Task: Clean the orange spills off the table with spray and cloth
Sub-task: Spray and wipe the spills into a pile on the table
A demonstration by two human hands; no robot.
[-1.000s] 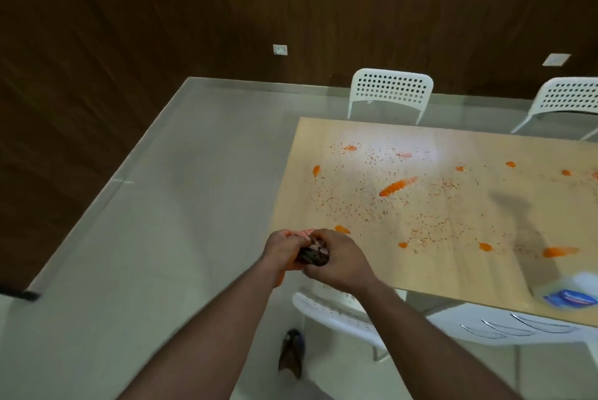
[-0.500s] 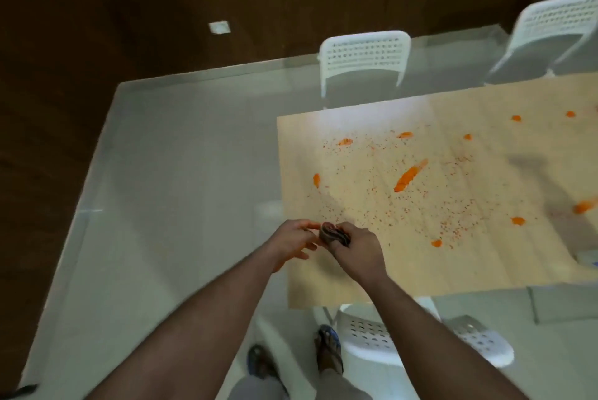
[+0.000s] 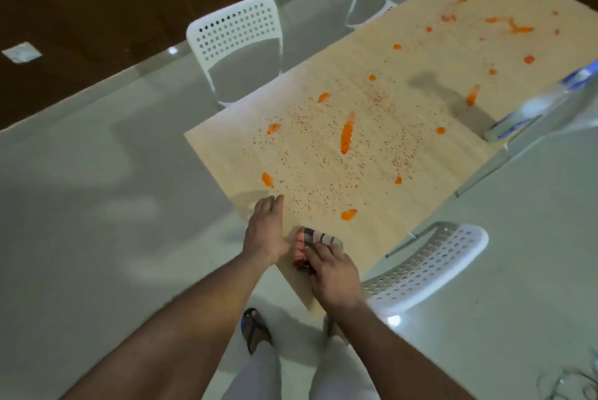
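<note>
Right now, from the head view, the right hand [image 3: 335, 273] presses its fingers down on a folded cloth [image 3: 310, 242] lying near the front corner of the worktop [image 3: 420, 128]; the grip looks like fingertips curled over the cloth's near edge, though whether they pinch it or only pin it is hard to tell. The left hand [image 3: 267, 231] lies released, fingers straight and flat on the worktop just beside the cloth, holding nothing. Orange spills [image 3: 347, 137] are spread over much of the surface: a long streak in the middle, blobs around it, fine specks between, and more smears toward the far end. None looks wiped, so the cleaning seems barely begun, with the cloth just being laid out or readied.

The spray bottle [image 3: 534, 102] lies at the right edge of the worktop, well apart from both hands, blurred. The next move probably calls for reaching across to fetch it, or wiping the nearest blob just beyond the cloth.

White perforated chairs [image 3: 238, 43] stand around; one, close by the right arm, may hamper stepping along that side.
</note>
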